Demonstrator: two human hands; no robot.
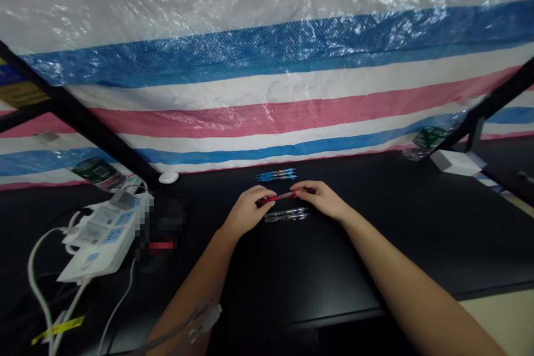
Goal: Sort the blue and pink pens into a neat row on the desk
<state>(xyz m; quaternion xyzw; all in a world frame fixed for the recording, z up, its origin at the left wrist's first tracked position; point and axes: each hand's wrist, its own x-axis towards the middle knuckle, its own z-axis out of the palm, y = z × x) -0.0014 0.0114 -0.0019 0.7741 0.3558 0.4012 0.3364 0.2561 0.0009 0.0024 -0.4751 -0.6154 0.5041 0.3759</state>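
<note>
On my feed, a striped plastic tarp (267, 67) in red, white and blue hangs along the far side of a black desk (317, 267). A white power strip (102, 236) with cables sits at near left, and a white box (455, 162) sits at far right. Mid-desk, blue pens (276, 174) lie beyond the hands, with clear pens (286, 214) just nearer me. Between those groups, my view shows the left hand (249, 210) and right hand (321, 199) close together, each clamped on one end of a red pen (280, 197).
</note>
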